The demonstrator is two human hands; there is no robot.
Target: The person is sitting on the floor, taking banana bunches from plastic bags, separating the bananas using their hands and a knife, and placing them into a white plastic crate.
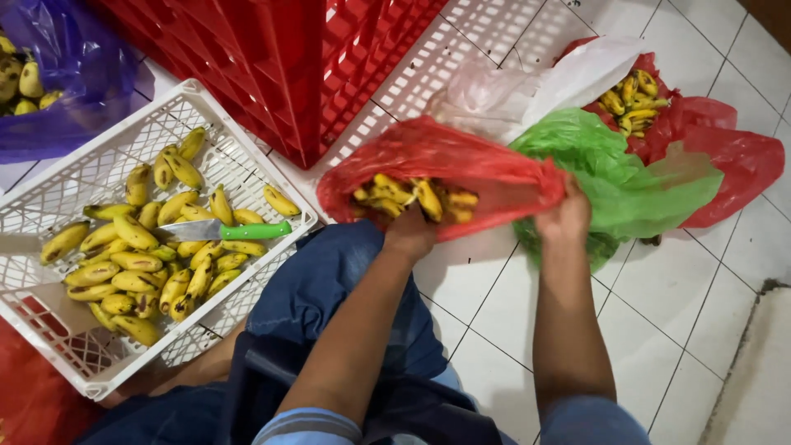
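1. Left hand (409, 235) clamped on the lower lip of the red plastic bag (461, 165); right hand (565, 216) pinching the bag's right edge, both grips closed on thin film. Bag lying on the tiled floor (659, 305), mouth open toward the white crate (49, 198), small bananas (416, 198) showing inside.
2. Likely to tear if pulled hard: thin plastic, heavy fruit.
3. Risk of bananas spilling onto the floor through the wide mouth if tipped.
4. Green-handled knife (227, 230) lying loose on the crate's bananas: hazard to any hand reaching in.
5. Green bag (626, 177) pressed just beside the right hand, easy to snag.
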